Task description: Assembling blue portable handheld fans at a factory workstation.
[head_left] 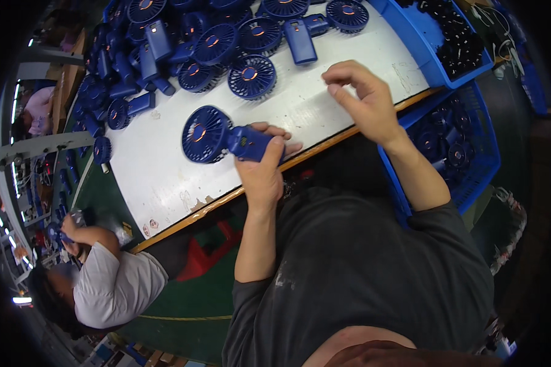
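Observation:
My left hand (263,174) is closed around the handle of a dark blue handheld fan (205,134), thumb on top and fingertips showing past its far side. The fan's round grille points left, just above the white tabletop. To the right, my right hand (368,104) is raised over the table near its front edge. Its fingers are loosely curled, with the thumb tip close to the index fingertip but apart, and nothing shows between them. Nearest to it on the table lies another blue fan's handle (301,43).
Many blue fans (217,44) are heaped at the table's back and left. A blue tray (419,46) of small black parts stands at the far right. Below it, a blue crate (487,165) holds more fans. Someone in a white shirt (119,287) works at the left.

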Available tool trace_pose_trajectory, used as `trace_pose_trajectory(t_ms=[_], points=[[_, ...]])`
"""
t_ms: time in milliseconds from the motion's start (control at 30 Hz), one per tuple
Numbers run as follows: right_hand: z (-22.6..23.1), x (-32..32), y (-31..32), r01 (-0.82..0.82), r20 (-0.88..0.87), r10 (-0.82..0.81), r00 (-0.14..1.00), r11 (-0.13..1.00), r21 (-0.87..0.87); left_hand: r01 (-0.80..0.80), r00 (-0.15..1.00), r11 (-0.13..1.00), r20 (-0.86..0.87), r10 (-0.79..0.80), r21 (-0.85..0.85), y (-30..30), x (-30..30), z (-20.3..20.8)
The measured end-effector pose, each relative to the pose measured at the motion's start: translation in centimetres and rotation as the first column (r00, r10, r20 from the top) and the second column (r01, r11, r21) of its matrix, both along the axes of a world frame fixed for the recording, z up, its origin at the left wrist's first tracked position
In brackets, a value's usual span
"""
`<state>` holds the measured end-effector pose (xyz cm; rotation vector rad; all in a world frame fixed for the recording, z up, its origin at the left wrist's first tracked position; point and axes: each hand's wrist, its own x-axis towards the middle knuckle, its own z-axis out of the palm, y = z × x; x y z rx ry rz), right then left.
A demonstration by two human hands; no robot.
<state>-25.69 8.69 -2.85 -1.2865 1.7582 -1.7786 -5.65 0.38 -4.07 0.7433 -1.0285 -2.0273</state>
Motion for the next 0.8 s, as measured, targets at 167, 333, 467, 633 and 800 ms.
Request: trace_pose_trajectory(t_ms=[167,333,467,633,800], points=[[0.3,-2.1,5.0,0.121,-0.131,-0.103,0.986,0.983,0.138,0.009,0.996,1.000,0.092,-0.006,-0.030,0.1,2.5,0.0],[-4.0,1.1,10.0,-0.008,-0.220,0.073,0.973,0.958,0.285,0.009,0.991,0.996,0.133,0.002,-0.086,0.4,3.6,-0.6],[-7.7,1.6,10.5,-0.043,-0.381,0.176,0.908,0.942,0.334,0.003,0.989,0.997,0.144,0.009,-0.081,0.3,4.2,-1.0],[-5.6,0.9,11.1,0.049,-0.259,0.031,0.965,0.953,0.298,-0.031,0.988,0.994,0.149,0.047,-0.106,0.7,5.7,-1.3],[2.5,-6.6,11.6,0.372,-0.473,-0.271,0.839,0.919,0.134,-0.079,0.983,0.989,0.154,0.098,-0.123,1.6,7.1,-1.2]])
